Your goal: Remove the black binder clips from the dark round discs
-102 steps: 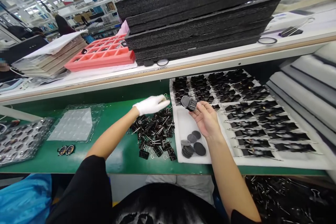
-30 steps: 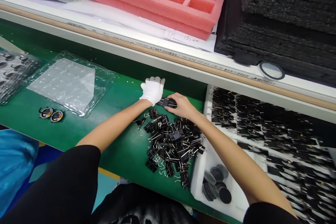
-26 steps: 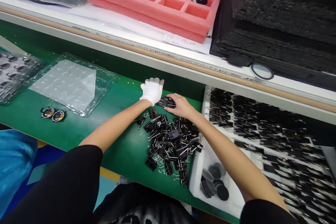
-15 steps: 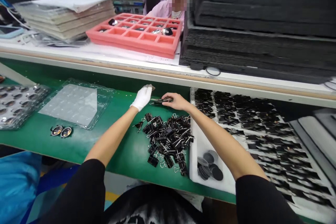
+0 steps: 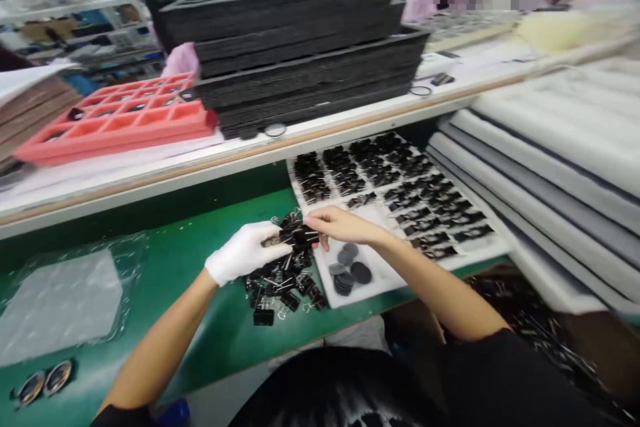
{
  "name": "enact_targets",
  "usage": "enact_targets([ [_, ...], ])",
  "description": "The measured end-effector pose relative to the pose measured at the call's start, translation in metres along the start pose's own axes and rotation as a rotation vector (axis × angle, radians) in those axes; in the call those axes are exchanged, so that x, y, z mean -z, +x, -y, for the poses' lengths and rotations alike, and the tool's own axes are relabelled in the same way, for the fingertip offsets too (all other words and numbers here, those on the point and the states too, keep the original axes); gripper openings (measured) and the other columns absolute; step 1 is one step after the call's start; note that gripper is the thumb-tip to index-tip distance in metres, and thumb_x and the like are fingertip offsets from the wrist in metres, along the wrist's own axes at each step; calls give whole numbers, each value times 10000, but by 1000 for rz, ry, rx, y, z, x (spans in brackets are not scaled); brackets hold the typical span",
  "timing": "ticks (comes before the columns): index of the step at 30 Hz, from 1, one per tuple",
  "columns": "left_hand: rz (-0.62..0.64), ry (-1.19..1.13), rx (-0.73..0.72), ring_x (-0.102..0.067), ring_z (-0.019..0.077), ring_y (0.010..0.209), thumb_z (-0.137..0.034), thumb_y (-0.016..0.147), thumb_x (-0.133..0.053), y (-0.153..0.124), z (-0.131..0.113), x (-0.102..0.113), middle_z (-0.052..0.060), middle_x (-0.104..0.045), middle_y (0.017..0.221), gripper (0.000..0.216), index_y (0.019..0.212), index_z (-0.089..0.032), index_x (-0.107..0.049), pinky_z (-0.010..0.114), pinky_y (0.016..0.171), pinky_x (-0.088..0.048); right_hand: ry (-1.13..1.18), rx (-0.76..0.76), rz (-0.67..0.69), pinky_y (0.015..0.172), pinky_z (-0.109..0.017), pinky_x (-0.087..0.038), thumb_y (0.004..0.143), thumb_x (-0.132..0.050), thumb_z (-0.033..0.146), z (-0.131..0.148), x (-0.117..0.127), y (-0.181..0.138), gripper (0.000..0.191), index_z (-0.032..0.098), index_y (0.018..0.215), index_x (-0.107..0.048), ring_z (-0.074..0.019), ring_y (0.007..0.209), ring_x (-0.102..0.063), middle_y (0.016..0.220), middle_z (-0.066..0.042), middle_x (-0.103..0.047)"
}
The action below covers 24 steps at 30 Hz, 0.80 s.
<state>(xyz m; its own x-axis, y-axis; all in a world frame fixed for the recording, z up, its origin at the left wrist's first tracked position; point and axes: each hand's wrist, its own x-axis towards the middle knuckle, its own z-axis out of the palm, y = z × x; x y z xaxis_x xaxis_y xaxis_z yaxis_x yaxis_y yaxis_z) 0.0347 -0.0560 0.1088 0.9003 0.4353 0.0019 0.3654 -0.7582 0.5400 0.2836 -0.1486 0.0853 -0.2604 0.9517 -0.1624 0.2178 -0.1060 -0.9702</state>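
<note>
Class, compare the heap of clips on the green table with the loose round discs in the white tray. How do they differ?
The clips have shiny wire handles; the discs are flat and plain. The clips lie tangled on the green table; some discs overlap inside the white tray. The clips form a larger pile than the discs. Both are dark.

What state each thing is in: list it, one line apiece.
Left hand: gloved, partly curled at a black clip; grip unclear.
Right hand: bare, curled at the same clip; grip unclear.
Loose clips: heaped on the green table.
Tray clips: set in rows.
Dark discs: piled in the white tray.
Pink tray: partly filled.
Black trays: stacked.
Clear plastic tray: lying flat.
Glasses: laid down.
</note>
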Motion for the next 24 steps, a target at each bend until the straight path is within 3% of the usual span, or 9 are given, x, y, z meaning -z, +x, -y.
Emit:
enact_targets([
  [2,-13,98,-99,-480,140,692,-562,995,-559,17,-13,-9,-8,-546,759,434,756,-199,-569,287,657,-355,-46,41,-282,595,-273,-501,1020,-484,650,-18,-9,-40,482,209,1161,-617,-170,624,-686,781,6,-643],
  [4,-39,234,-160,-502,152,681,-573,1001,-545,40,-26,-21,9,-560,751,456,741,-201,-587,302,639,-346,-133,100,-719,722,-334,-547,1060,-460,506,-42,-22,-76,426,212,1359,-533,-193,780,-700,1012,-64,-677],
  [6,-75,388,-170,-545,169,680,-574,1005,-533,67,-38,-36,27,-585,742,462,742,-204,-622,316,632,-352,-318,183,-1135,837,-394,-539,1067,-448,374,-69,-37,-103,351,192,1354,-536,-229,936,-661,1122,-119,-649],
  [8,-90,510,-170,-610,197,728,-561,1005,-533,95,-50,-54,45,-632,766,427,820,-207,-684,330,668,-390,-537,260,-1307,877,-429,-509,1053,-465,267,-95,-49,-121,256,185,1261,-590,-254,990,-618,1086,-125,-643],
  [11,-85,601,-133,-667,233,800,-553,1005,-528,132,-62,-82,69,-688,837,409,930,-203,-726,351,728,-433,-771,290,-1278,861,-427,-479,1021,-513,176,-124,-59,-131,211,180,1200,-626,-258,967,-606,1034,-113,-659],
  [14,-106,635,-41,-671,243,788,-588,999,-514,156,-67,-102,79,-702,870,446,915,-201,-719,362,737,-440,-846,327,-1261,830,-408,-464,998,-532,138,-136,-60,-130,237,165,1214,-627,-252,942,-618,1031,-109,-674],
  [17,-107,629,-3,-663,242,780,-601,1002,-499,165,-68,-112,81,-698,876,461,900,-200,-700,364,740,-430,-819,376,-1277,820,-398,-465,979,-538,125,-137,-59,-129,274,158,1240,-617,-254,945,-635,1049,-117,-683],
  [24,-114,630,-1,-659,276,831,-617,1033,-411,168,-71,-124,108,-683,863,513,913,-187,-664,401,781,-404,-803,372,-1173,792,-387,-455,977,-506,122,-135,-58,-135,284,192,1219,-638,-238,900,-671,996,-85,-738],
])
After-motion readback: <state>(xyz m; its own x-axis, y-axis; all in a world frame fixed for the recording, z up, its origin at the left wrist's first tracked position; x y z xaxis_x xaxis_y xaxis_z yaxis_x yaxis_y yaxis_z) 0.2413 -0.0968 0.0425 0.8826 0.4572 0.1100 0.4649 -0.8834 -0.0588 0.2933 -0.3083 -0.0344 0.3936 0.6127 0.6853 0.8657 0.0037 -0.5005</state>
